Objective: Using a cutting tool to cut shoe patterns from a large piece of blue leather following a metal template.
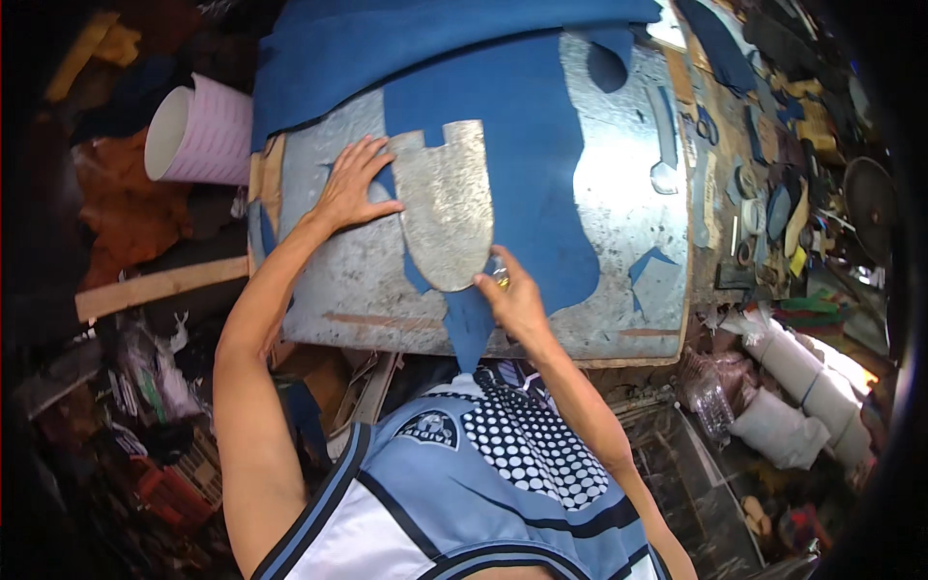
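Observation:
A mottled silver-grey template (445,208), rounded at its near end and notched at its far end, lies on a sheet of blue leather-like material (541,174). My left hand (358,188) has its fingers spread, with the fingertips and thumb at the template's left edge. At the template's lower right edge, my right hand (514,298) is closed around a small tool (501,273) with a clear, yellowish part. The tool's tip is hidden, so I cannot tell its kind. A narrow blue strip (470,329) hangs toward me over the table's near edge.
The sheet lies on a worn metal-topped table (387,324). A larger blue piece (406,48) covers its far side. Blue scraps (655,275) and scissors (707,126) are to the right, near tape rolls (745,182). A white-and-pink roll (208,133) stands at left.

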Demonstrator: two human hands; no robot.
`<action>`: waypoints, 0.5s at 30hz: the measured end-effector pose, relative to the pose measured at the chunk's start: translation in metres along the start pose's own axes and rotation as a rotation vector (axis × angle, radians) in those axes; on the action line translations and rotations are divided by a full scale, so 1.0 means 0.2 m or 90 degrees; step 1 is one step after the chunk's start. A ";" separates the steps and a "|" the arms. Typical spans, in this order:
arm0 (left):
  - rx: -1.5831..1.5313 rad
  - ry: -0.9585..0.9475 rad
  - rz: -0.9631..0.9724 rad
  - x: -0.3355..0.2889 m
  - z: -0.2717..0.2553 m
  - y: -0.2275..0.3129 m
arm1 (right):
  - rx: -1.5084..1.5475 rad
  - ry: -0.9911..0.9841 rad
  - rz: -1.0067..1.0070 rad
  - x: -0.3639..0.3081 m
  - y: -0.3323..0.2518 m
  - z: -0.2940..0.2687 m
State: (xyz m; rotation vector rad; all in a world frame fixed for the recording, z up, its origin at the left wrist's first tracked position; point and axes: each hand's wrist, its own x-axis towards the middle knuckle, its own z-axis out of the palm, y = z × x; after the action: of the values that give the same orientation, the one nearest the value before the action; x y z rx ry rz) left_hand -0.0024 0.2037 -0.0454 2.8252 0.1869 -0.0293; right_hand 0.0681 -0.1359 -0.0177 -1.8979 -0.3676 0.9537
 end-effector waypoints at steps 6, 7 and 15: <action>0.000 0.030 0.012 -0.01 0.00 -0.05 | 0.240 0.054 0.034 0.09 -0.10 0.05; 0.007 0.038 0.021 -0.01 0.00 -0.06 | 0.231 0.054 0.023 0.12 -0.11 0.04; -0.200 0.169 0.105 0.08 -0.18 0.10 | 0.508 -0.074 -0.001 0.41 -0.62 -0.46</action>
State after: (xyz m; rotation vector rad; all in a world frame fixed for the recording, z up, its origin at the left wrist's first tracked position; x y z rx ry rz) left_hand 0.0152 0.1985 -0.0058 2.5114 0.0131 0.3799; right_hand 0.2067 -0.0805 0.0724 -1.1183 -0.0306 1.0139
